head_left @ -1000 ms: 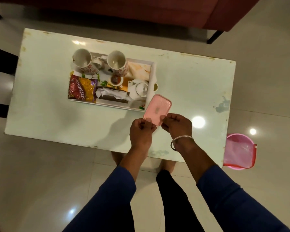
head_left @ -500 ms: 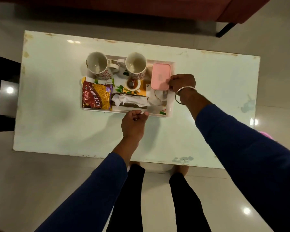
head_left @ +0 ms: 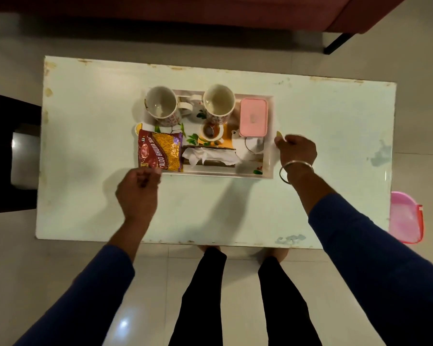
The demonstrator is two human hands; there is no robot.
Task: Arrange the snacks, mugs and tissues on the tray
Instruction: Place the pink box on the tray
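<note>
Pink box point(head_left: 253, 117) now sits in the tray's point(head_left: 269, 156) far right corner beside the mugs point(head_left: 219, 103), released since a moment ago. Right hand point(head_left: 296, 149) has dropped to the tray's right handle, grip curled on it. Left hand point(head_left: 138, 193) loosely curled, holding nothing, near the snack packet point(head_left: 160, 152). Tissues point(head_left: 210, 157) in tray; worktop point(head_left: 85, 121) otherwise bare; arranging looks done

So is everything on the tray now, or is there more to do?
Nearly done. The two mugs, snack packet, tissues and pink box sit on the tray. The right hand grips the tray's end; the left hand reaches toward the other. Nothing waits on the table.
</note>
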